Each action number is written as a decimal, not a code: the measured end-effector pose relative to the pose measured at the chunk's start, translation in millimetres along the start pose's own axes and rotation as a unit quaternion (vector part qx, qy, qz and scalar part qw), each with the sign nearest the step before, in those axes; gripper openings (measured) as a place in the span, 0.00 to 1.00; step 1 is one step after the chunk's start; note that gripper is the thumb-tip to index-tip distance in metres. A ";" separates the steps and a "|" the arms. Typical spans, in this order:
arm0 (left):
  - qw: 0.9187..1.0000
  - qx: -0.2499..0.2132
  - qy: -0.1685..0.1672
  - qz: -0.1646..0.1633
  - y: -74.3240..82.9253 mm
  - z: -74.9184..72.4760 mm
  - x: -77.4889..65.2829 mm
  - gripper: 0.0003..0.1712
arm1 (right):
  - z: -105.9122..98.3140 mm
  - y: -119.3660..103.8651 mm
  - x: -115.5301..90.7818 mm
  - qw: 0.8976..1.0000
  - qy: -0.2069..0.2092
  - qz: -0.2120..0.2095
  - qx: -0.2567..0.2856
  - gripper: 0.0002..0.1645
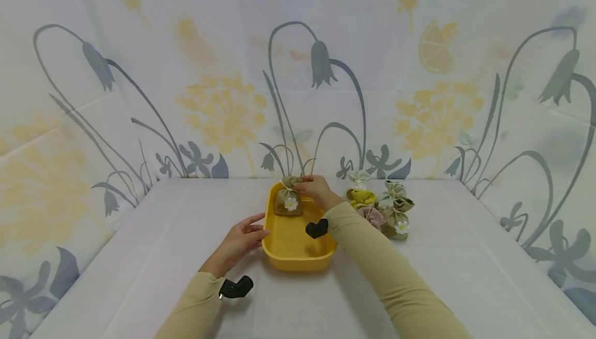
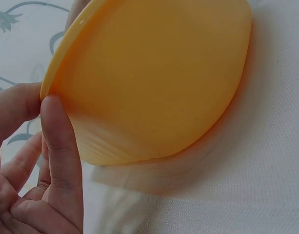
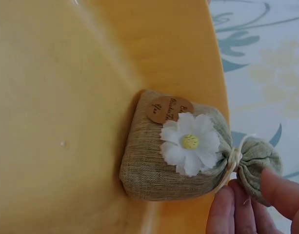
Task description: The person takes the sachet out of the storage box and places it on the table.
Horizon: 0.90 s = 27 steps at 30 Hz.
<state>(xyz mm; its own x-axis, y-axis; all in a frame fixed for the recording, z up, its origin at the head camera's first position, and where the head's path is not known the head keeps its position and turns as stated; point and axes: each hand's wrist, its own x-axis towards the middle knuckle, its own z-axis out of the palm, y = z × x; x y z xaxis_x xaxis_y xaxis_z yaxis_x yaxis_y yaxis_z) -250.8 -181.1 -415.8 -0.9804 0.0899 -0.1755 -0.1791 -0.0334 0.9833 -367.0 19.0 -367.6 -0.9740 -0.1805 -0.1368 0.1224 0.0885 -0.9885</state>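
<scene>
A yellow plastic tub (image 1: pixel 298 238) stands on the white-covered table. My left hand (image 1: pixel 242 243) is at its left side; in the left wrist view the thumb (image 2: pixel 59 141) and a finger pinch the tub's rim. Inside the tub, at the far left corner, an olive-green cloth sachet (image 1: pixel 286 205) leans upright against the wall. It carries a white fabric flower (image 3: pixel 190 142) and a round brown tag (image 3: pixel 169 109), and a cream cord ties its neck. My right hand (image 1: pixel 318 191) pinches the gathered top of this sachet, which sticks up above the rim.
Right of the tub, several tied sachets stand in a cluster: a yellow one (image 1: pixel 360 196), a pink one (image 1: pixel 372 216), an olive one with a white flower (image 1: pixel 395 227) and pale green ones (image 1: pixel 395 190). A flower-printed cloth (image 1: pixel 298 106) hangs behind the table.
</scene>
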 end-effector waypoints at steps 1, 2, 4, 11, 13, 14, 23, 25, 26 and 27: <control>1.000 0.000 0.000 0.000 0.1 -0.1 0.1 0.33 | 0.3 0.1 0.2 1.000 0.001 0.001 0.000 0.26; 1.000 0.000 0.000 -0.001 0.2 -0.1 0.0 0.33 | 0.3 0.1 0.7 1.000 0.001 0.002 0.001 0.25; 1.000 0.001 0.000 -0.001 0.7 -0.1 -0.5 0.33 | 0.6 -0.5 0.8 1.000 -0.002 0.004 0.006 0.24; 1.000 0.002 0.002 -0.003 1.2 -0.3 -1.5 0.33 | 2.7 -3.0 -2.2 1.000 -0.011 0.003 0.006 0.20; 1.000 0.002 0.003 -0.002 1.2 -0.2 -2.1 0.33 | 3.3 -3.3 -3.6 1.000 -0.012 0.001 0.002 0.19; 1.000 0.002 0.004 -0.002 1.1 -0.1 -2.1 0.33 | 3.6 -3.4 -4.4 1.000 -0.013 0.001 -0.002 0.18; 1.000 0.005 0.009 -0.002 0.5 1.4 -1.3 0.32 | 2.6 -4.8 -18.4 1.000 -0.012 -0.002 -0.018 0.16; 1.000 0.004 0.009 -0.002 0.4 1.7 -0.8 0.32 | 1.3 -5.2 -22.6 1.000 -0.012 -0.003 -0.019 0.15; 1.000 0.004 0.008 -0.002 0.2 1.7 -0.6 0.33 | 0.7 -5.3 -25.1 1.000 -0.014 -0.006 -0.020 0.15; 1.000 0.005 0.007 -0.001 0.2 1.7 -0.7 0.33 | 0.0 -5.3 -27.8 1.000 -0.014 -0.006 -0.021 0.15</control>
<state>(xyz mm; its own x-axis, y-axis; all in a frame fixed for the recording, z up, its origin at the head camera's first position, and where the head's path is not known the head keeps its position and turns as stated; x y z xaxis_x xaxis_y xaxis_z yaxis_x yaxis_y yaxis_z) -250.0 -179.5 -415.3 -0.9809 0.0764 -0.1789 -0.1811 -0.0228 0.9832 -340.6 23.5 -358.5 -0.9695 -0.2090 -0.1278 0.1027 0.1271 -0.9866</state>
